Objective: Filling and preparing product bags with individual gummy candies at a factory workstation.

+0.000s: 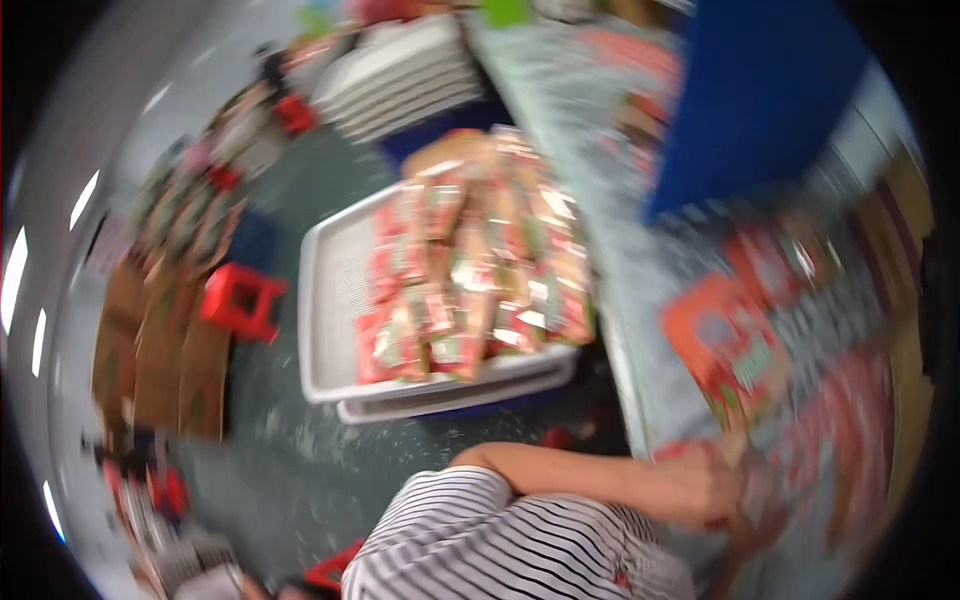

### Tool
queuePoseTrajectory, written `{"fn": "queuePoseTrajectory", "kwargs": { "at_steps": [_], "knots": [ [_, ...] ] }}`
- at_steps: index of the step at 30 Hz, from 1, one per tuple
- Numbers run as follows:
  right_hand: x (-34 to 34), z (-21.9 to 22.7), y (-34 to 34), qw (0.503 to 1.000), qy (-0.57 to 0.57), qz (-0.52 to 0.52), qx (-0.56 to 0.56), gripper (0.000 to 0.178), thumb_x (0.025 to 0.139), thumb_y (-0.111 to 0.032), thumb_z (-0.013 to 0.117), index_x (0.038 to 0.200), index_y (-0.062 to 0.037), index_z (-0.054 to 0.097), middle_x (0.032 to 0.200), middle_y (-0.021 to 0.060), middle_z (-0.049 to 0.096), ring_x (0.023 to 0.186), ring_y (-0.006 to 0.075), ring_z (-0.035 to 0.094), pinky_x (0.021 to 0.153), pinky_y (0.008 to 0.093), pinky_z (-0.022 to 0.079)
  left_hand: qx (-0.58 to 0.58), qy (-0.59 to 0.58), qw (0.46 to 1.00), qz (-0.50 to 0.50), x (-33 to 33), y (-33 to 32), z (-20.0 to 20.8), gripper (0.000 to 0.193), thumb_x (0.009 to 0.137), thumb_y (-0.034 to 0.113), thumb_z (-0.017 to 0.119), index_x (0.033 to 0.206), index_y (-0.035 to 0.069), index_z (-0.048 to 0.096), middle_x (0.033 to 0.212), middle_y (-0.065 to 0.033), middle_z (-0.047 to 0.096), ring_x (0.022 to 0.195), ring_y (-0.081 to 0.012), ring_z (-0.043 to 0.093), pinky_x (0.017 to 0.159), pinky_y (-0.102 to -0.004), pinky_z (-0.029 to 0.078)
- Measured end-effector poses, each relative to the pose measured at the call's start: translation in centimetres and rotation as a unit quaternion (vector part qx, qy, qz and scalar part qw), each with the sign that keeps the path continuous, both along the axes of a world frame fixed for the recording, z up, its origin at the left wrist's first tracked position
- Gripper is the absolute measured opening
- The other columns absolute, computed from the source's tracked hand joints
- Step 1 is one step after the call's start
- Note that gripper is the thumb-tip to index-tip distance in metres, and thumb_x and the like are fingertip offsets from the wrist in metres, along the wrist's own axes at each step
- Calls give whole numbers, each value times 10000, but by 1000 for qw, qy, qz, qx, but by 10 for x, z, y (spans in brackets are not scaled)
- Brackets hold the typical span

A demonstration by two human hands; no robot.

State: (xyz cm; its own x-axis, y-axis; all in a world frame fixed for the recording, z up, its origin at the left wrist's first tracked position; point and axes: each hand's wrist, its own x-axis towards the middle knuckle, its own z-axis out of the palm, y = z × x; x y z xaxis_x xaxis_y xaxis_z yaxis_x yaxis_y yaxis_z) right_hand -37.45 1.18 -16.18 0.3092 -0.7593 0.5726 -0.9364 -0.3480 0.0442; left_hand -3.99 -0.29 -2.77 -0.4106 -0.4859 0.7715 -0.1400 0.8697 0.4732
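Note:
The whole picture is smeared by motion. My left forearm reaches rightward from a striped sleeve to the grey-topped table, where my left hand (700,488) is too blurred to show its fingers. Close beside it, a skin-coloured blur (757,540) seems to be my right hand; whether it holds anything is hidden. Just beyond my hands lies an orange-red printed packet (715,325), and another red packet with a shiny clear part (775,262) lies farther back. I cannot make out whether either hand touches a packet.
Left of the table, a white plastic tray (322,330) carries rows of shiny red-and-green packets (470,270). Stacked white trays (405,85) stand behind it. A blue panel (765,100) rises over the table. Brown cartons (160,350) and a red stool (243,300) are at the left.

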Motion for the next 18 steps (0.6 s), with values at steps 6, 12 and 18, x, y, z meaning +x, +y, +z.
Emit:
{"fn": "queuePoseTrajectory", "kwargs": {
  "at_steps": [6,12,18],
  "knots": [
    [10,-24,47,898,-356,-214,147,465,968,-224,527,1354,20,436,1372,237,427,1306,382,371,1097,448,300,40,-82,996,3,17,-5,25,139,740,46,704,712,53,568,666,-63,496,633,-250,544,564,-391,435],
    [-23,0,124,824,-424,-367,83,412,996,-198,486,1342,22,451,1358,198,456,1261,294,453,1050,358,354,81,-156,984,21,12,-16,42,128,765,-31,690,834,23,597,759,-119,618,642,-300,601,576,-367,471],
    [-17,17,157,780,-517,-345,67,412,974,-180,527,1328,18,458,1301,188,508,1240,275,483,1020,359,388,76,-171,982,39,4,-12,44,130,764,-39,690,847,13,604,746,-111,606,617,-298,577,564,-373,453]
  ]
}}
